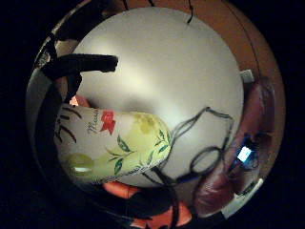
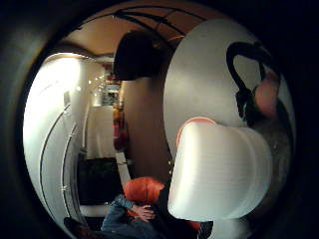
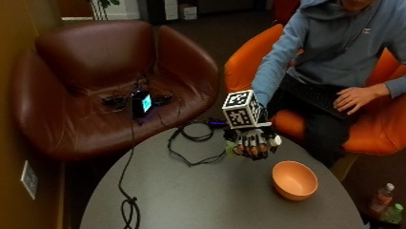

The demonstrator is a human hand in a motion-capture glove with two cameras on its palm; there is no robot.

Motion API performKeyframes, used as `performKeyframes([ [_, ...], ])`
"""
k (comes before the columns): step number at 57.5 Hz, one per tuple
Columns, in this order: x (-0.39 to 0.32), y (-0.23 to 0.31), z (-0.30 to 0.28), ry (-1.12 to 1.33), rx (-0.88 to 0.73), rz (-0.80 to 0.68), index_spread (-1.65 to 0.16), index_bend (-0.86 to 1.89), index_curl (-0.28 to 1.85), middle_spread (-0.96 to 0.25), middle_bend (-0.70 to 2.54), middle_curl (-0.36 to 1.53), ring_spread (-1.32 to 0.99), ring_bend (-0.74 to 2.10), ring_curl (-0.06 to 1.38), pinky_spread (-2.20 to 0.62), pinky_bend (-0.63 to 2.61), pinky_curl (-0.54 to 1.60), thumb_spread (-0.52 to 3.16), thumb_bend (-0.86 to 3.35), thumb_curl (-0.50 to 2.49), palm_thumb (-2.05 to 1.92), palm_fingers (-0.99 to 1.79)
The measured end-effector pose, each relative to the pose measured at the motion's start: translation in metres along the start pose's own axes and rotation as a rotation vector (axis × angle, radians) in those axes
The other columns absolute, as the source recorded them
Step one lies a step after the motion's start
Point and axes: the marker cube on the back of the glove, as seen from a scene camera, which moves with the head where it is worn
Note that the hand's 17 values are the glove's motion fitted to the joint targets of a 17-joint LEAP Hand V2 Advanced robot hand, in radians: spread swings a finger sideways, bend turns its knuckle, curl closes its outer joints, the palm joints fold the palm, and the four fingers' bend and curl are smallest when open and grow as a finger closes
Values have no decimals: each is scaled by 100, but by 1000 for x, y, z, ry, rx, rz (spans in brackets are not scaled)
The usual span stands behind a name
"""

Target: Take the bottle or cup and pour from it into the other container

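Round grey tabletop (image 3: pixel 209 200), seen from the outside view. The gloved right hand (image 3: pixel 254 143) is held above its far edge, fingers (image 3: pixel 257 150) curled downward around a floral-printed cup (image 1: pixel 112 143). In the little-finger-side palm view the cup is seen on its side against the palm, close up. From outside only a sliver of the cup is seen at the hand. An orange bowl (image 3: pixel 295 180) is set upright on the tabletop, near the hand but apart from it. A black cable (image 3: pixel 190 152) is looped on the tabletop beside the hand.
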Motion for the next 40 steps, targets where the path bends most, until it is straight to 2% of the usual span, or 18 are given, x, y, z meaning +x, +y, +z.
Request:
performKeyframes([
  [13,-33,4,-21,379,-72,-37,-15,18,46,-7,35,51,-18,44,45,-32,35,37,22,-4,72,96,125],
  [24,-58,3,-19,819,-138,-64,-16,18,47,-7,35,51,-18,44,45,-32,36,38,21,-4,72,96,125],
  [40,-83,6,6,1043,-242,-62,-16,18,47,-8,36,51,-19,44,45,-32,37,38,21,-4,73,94,126],
])
